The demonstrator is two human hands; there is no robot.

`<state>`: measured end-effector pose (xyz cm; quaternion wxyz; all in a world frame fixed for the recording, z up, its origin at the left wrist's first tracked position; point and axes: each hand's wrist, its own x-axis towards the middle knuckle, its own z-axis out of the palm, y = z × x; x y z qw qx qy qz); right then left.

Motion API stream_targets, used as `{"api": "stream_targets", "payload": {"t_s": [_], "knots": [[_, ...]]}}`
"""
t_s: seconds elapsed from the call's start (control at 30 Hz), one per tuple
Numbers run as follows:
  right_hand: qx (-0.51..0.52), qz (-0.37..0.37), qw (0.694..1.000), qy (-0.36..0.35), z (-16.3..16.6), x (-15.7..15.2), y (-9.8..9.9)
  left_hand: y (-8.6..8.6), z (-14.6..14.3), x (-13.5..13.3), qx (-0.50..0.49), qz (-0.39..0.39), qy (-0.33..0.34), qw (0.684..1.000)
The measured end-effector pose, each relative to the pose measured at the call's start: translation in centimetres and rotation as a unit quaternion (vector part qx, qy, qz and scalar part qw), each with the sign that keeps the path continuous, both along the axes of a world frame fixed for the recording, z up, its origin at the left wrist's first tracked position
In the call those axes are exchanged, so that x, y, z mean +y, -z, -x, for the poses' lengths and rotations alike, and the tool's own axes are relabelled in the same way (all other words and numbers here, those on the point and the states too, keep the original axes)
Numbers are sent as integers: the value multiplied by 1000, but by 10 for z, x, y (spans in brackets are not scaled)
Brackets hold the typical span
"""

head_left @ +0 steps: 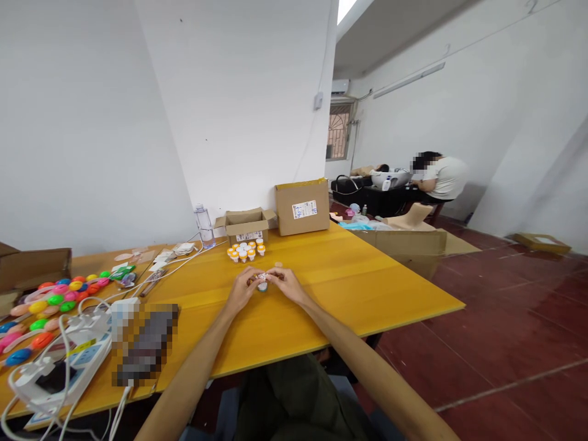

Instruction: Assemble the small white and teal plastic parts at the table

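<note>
Over the middle of the wooden table [367, 278], my left hand [241, 290] and my right hand [288, 285] meet at the fingertips. Between them they pinch a small whitish piece with reddish marks [262, 276], too small to name for sure. Just under it shows a little white and blue object [262, 286], partly hidden by my fingers. Beyond my hands stands a cluster of small white bottles with orange and white caps [242, 252]. A small pale round disc [278, 264] lies behind my right hand.
Behind the bottles are an open carton [248, 229] and a larger closed box [302, 211], with a clear pump bottle [204, 226] beside them. Leftward lie colourful balloon-like items [57, 299], a power strip [76, 361] with cables and a blurred dark device [149, 343]. A person [443, 177] sits farther back.
</note>
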<state>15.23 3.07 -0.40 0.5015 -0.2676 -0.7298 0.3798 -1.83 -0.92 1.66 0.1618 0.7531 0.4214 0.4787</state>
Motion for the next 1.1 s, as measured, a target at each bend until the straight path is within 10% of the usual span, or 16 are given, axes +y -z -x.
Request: {"api": "stream_targets", "payload": {"t_s": [1.1], "knots": [[85,140,982,-98,0,1,1,2,-2,1,-22,-48,6,999]]}}
